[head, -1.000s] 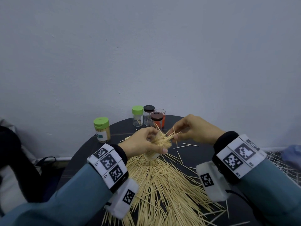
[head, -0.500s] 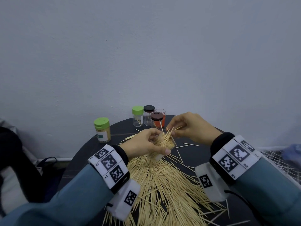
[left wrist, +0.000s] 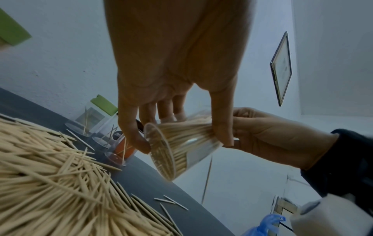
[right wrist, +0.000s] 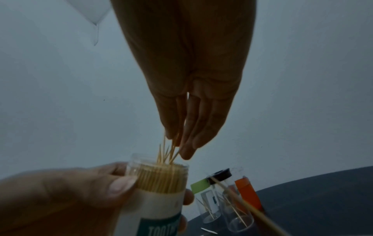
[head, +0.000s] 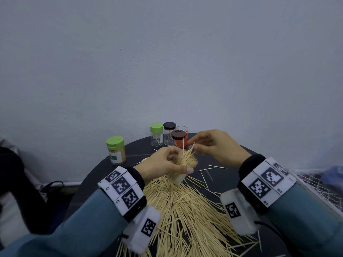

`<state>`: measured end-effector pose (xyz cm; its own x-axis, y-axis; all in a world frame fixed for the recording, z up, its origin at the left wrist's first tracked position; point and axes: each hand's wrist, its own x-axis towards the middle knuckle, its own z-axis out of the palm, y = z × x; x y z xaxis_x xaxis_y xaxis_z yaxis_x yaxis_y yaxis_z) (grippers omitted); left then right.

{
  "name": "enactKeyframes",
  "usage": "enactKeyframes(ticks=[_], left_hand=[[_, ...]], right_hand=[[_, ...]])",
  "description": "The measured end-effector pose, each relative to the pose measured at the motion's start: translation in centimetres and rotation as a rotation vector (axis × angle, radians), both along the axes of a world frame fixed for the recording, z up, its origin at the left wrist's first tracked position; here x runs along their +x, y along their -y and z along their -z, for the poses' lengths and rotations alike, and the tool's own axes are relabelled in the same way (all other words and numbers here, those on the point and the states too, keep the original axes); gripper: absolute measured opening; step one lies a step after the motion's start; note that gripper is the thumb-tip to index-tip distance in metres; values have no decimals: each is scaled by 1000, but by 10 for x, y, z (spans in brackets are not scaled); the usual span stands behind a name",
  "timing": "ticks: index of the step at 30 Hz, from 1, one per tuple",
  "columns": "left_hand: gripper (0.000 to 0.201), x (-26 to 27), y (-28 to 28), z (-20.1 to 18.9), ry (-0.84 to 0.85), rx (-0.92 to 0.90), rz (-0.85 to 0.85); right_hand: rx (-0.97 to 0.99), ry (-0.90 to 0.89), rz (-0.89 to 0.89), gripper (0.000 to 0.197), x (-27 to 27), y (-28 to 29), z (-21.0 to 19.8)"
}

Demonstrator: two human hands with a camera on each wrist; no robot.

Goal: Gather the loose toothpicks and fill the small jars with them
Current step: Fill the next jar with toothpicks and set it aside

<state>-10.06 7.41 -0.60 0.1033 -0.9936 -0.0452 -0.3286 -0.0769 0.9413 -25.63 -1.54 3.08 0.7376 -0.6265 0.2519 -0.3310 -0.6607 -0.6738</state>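
Above the counter [head: 133, 151]: my left hand [head: 157, 164] grips the packed jar [head: 185, 164], tilted.
Right hand [head: 215, 145]: fingers [right wrist: 173, 127] pinch a few toothpicks [right wrist: 168, 151] at its mouth.
Loose pile [head: 185, 210]: on counter below.

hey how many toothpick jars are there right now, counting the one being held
6. One open jar in the left hand; one green-lidded full jar standing apart at left; four clustered at the table's far edge. None looks hidden.
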Motion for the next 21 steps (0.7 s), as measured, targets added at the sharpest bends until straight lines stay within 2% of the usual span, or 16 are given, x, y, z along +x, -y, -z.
enactKeyframes(ticks=[5,11,16,19,21], left_hand=[[43,3,1,0,-34,-8,-18],[40,2,2,1,-45,-14,-22],[38,1,3,1,-48,-10,-20],[41,2,3,0,-49,-8,-35],[44,3,2,0,-47,-5,-39]], right_hand=[[32,17,-1,20,-3,5,0],[64,148,44,7,-2,0,2],[-75,27,42,11,2,-1,5],[-108,58,55,16,0,-1,2],[-97,103,46,12,-1,-2,0]])
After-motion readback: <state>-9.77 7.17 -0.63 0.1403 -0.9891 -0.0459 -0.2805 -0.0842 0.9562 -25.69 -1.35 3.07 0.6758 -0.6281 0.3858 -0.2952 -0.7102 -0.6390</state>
